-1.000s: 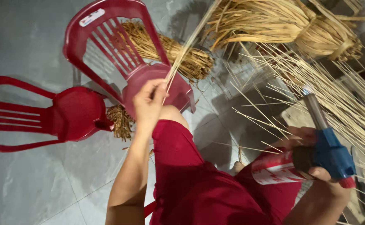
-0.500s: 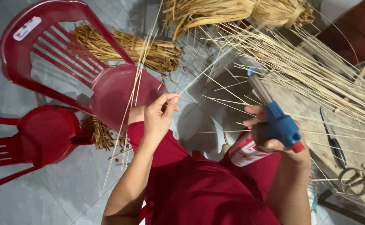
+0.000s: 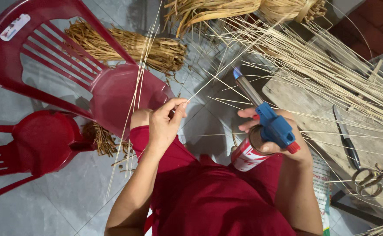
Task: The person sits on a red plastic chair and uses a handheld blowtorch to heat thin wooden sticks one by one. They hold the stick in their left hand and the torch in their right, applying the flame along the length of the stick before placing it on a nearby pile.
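fire is out of the torch [image 3: 268, 124] tip now, a small blue flame [image 3: 236, 72] that we did not see a moment ago. our right hand [image 3: 279, 140] is closed tight around the torch and its can [image 3: 248, 155], and it has come closer to the middle. our left hand [image 3: 167, 120] pinches one thin stick [image 3: 209, 85] between finger and thumb. the stick runs up and right, and passes just left of the flame, not quite in it. more sticks [image 3: 136, 83] hang by our left hand. we think the stick is about to get hot. red chairs [image 3: 73, 83] sit on the left, and straw bundles [image 3: 130, 43] lie far off.
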